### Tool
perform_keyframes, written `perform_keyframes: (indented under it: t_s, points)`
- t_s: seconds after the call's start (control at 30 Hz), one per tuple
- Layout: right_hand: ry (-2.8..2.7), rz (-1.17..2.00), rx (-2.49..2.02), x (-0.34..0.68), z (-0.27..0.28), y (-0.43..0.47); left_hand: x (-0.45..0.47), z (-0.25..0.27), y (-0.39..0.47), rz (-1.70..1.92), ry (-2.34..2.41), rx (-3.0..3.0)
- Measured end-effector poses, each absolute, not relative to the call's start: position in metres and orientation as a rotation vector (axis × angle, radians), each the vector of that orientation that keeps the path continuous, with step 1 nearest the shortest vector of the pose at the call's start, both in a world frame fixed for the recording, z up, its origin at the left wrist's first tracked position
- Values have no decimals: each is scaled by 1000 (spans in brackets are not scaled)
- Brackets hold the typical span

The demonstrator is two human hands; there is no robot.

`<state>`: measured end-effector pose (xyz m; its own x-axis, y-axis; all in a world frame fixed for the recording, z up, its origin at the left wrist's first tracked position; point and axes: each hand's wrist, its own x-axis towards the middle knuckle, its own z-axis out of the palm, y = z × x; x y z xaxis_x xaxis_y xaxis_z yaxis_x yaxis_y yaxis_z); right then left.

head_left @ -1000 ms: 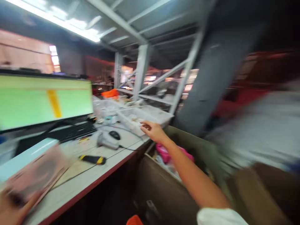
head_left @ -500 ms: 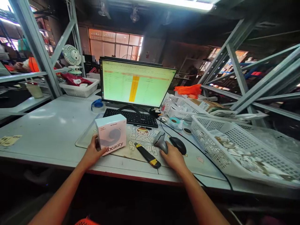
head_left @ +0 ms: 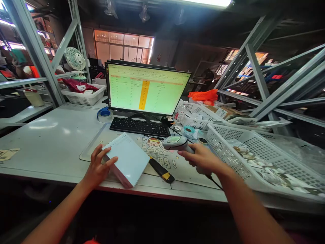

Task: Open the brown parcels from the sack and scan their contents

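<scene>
A light blue and pink product box (head_left: 128,158) lies tilted over the front of the desk mat, its pale face up and its pink side toward the desk's edge. My left hand (head_left: 99,166) grips its left side, fingers over the edge. In my right hand (head_left: 203,158) is a grey handheld barcode scanner (head_left: 176,142), raised above the mat with its head pointing left, toward the box. A black and yellow utility knife (head_left: 162,171) rests on the mat (head_left: 154,154) between the two hands, its upper end beside the box's corner.
Behind the mat stand a black keyboard (head_left: 139,126) and a monitor (head_left: 146,89) showing a spreadsheet. White plastic baskets (head_left: 243,166) with small packets line the right side. Blue tape (head_left: 104,114) sits left of the keyboard. The scanner's cable runs below my right wrist.
The box has gone from upright to lying with its pale face up, turned by my left hand. My right hand has lifted the scanner off the mat and swung it toward the box.
</scene>
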<state>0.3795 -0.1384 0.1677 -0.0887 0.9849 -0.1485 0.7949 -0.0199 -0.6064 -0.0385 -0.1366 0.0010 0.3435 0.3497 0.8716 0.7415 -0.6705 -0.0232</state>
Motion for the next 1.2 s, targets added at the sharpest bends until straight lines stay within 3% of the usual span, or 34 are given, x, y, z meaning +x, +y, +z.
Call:
perform_keyframes:
  t_s: [0.2,0.33,0.47,0.63,0.77,0.9,1.03,1.2]
  points:
    - [-2009,1143,-1712,343,246,-145,-30,7,-134,-1293,-856,-2223]
    - [-2124,1319,-1565,306,260,-136,-23,11,-136,-1291,-830,-2210]
    - [-2309,1300,-1503,277,257,-129,-19,13,-139,-1301,-828,-2202]
    - [-2348,1122,-1458,278,236,-122,-26,8,-137,-1328,-905,-2257]
    - [-2198,751,-1593,307,196,-116,-38,2,-135,-1376,-1188,-2518]
    - [-2041,293,-1874,346,136,-114,-46,-3,-133,-1664,-1714,-2612]
    - [-1915,78,-2174,365,77,-120,-48,-4,-123,-1956,-2072,-2537]
    - [-1925,-32,-2346,357,41,-137,-45,1,-116,-1783,-2209,-2693]
